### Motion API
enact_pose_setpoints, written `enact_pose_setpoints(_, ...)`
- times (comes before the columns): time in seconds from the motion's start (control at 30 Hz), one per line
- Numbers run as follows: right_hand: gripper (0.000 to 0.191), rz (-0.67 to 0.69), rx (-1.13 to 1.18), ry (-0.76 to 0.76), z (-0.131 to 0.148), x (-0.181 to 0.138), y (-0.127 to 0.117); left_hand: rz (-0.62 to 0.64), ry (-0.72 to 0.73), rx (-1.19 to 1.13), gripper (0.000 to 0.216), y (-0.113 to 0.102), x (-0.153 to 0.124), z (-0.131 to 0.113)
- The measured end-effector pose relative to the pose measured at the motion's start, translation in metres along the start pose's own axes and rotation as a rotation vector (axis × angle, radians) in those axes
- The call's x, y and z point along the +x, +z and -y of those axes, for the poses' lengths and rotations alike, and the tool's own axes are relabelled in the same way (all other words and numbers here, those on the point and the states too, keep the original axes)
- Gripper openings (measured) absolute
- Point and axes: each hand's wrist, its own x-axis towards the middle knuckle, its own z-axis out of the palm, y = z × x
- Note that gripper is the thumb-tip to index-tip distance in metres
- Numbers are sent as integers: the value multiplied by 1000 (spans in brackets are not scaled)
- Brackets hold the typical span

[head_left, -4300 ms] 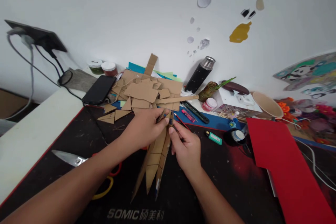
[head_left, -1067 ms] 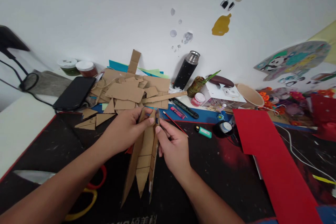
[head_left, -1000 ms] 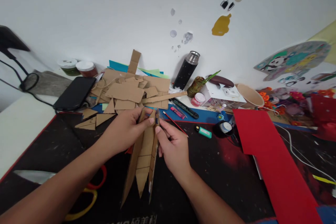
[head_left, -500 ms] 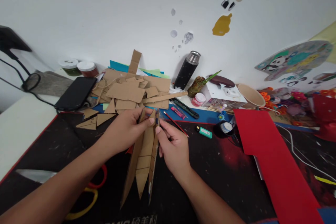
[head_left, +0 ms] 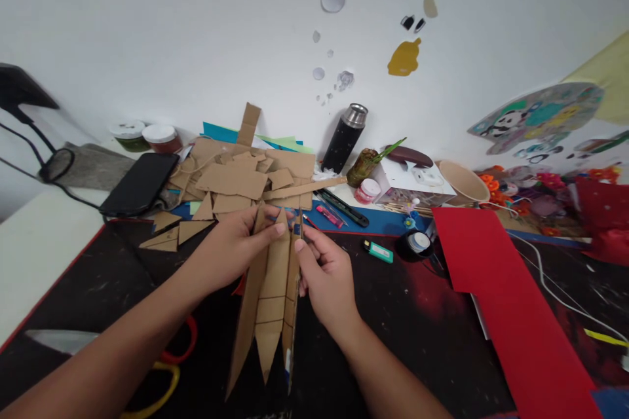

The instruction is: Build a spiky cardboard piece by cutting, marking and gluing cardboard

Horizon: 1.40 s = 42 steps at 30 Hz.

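Left hand (head_left: 239,240), right hand (head_left: 328,277): grip pinched on long brown cardboard panels (head_left: 273,285), sharp-pointed, dark-lined.

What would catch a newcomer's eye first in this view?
Probably the large red sheet, spread on the dark mat at the right. Next comes the pointed cardboard in the middle, pinched by both the left hand and the right hand. Farther back, a black flask with a silver top stands out against the white wall.
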Motion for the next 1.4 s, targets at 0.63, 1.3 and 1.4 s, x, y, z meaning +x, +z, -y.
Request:
enact_pose_setpoints(0.63, 38, -67, 65, -10, -4, 7, -3, -91, 24, 176, 34, -8, 0, 2)
enact_pose_setpoints(1.3, 33, -53, -256, -208, -15, 2, -3, -101, 88, 342, 26, -2, -6, -4)
enact_pose_setpoints(1.4, 31, -48, -278, -258, -12, 1, -3, -85, 78, 314, 28, -3, -6, -4)
